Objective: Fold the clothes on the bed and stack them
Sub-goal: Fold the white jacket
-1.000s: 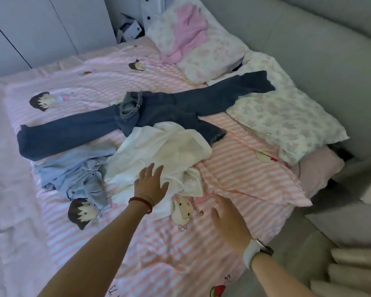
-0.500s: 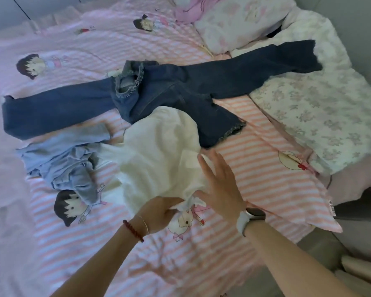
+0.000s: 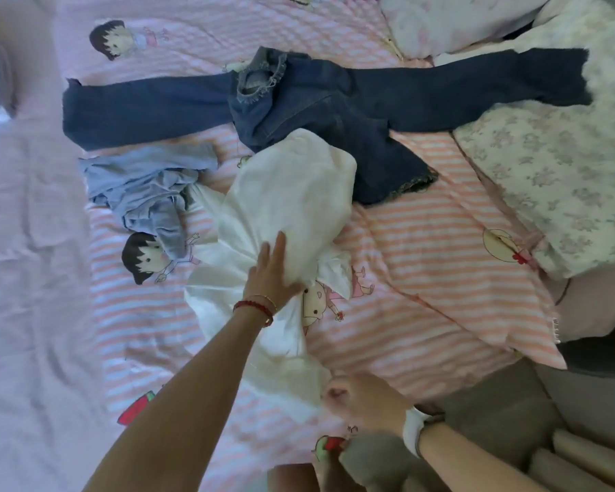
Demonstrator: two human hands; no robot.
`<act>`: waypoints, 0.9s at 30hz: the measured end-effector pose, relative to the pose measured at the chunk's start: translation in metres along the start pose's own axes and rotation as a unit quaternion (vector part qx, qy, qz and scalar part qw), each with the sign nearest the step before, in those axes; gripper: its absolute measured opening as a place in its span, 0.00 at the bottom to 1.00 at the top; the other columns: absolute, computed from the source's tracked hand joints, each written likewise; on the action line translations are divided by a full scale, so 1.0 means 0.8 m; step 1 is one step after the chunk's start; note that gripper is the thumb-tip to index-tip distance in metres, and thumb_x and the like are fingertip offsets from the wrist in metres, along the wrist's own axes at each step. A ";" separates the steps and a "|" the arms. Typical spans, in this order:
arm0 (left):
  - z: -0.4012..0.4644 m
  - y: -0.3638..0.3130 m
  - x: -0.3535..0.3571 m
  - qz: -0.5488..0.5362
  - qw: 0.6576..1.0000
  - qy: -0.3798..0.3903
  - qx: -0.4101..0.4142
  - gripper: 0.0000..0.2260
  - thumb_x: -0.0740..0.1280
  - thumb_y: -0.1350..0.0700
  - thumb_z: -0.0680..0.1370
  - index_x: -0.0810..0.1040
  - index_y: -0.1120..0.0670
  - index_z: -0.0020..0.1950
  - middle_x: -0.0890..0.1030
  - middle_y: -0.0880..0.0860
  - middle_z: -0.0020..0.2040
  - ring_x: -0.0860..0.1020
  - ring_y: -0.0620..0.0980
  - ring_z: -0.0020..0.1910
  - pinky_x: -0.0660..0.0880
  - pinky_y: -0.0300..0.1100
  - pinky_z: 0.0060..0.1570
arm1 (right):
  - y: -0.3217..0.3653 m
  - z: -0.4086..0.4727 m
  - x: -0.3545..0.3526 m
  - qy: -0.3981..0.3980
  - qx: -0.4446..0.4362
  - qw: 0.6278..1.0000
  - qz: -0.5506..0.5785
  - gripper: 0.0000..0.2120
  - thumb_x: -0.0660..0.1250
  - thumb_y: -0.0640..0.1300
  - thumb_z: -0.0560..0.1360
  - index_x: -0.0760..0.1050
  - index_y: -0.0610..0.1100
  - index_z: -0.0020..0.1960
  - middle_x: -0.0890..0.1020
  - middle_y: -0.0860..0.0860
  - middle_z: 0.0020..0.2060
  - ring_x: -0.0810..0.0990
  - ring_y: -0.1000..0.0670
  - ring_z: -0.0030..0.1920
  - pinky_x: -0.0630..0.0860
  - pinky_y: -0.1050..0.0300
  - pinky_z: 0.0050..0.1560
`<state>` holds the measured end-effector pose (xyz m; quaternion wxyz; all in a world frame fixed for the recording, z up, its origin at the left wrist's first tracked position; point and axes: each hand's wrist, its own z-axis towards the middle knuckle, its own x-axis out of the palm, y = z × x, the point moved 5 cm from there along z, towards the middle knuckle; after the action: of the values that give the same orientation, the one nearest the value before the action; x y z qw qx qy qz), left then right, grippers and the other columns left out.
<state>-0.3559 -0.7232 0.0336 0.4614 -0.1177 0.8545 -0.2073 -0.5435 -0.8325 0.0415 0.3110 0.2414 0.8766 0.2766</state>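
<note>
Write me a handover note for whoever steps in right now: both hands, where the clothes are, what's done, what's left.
Left hand: fingers straight, pressing on the white garment mid-bed.
Right hand: curled on the white garment's near end, at the bed's edge; blurred, so the grip is not sharp.
White garment: bunched, stretched between the two hands, its far end overlapping the dark jeans.
Dark jeans: spread open across the bed, unfolded.
Light blue garment: crumpled to the left of the white one, untouched.
Done: nothing folded or stacked.
Left: flatten and fold the white garment, then the other two, then stack them.
</note>
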 end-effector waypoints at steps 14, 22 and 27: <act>-0.252 0.122 -0.001 0.095 0.967 0.237 -0.012 0.26 0.69 0.51 0.74 0.66 0.48 0.71 0.68 0.48 0.66 0.68 0.47 0.66 0.63 0.34 0.62 | 0.116 0.067 -0.040 -0.135 -0.044 0.953 0.266 0.23 0.63 0.36 0.75 0.67 0.42 0.69 0.78 0.42 0.55 0.76 0.48 0.51 0.72 0.58 0.52; -0.192 0.140 -0.046 -0.135 0.973 -0.175 -0.069 0.39 0.72 0.45 0.70 0.57 0.52 0.75 0.60 0.56 0.73 0.60 0.55 0.72 0.61 0.49 0.69 | 0.066 -0.002 0.052 -0.066 -0.111 0.991 0.024 0.15 0.58 0.43 0.79 0.73 0.47 0.64 0.77 0.54 0.59 0.75 0.56 0.58 0.69 0.63 0.60; -0.164 0.095 0.049 -0.019 0.998 0.027 -0.048 0.26 0.65 0.53 0.76 0.62 0.48 0.73 0.69 0.55 0.68 0.70 0.56 0.65 0.68 0.45 0.60 | 0.027 0.005 -0.010 -0.282 -0.048 0.956 0.062 0.19 0.59 0.40 0.78 0.67 0.44 0.68 0.73 0.50 0.62 0.71 0.49 0.62 0.66 0.61 0.60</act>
<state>-0.4880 -0.6390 0.0333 0.4275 -0.1506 0.8734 -0.1782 -0.5299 -0.8205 0.0559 0.5392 0.3479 0.7223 0.2579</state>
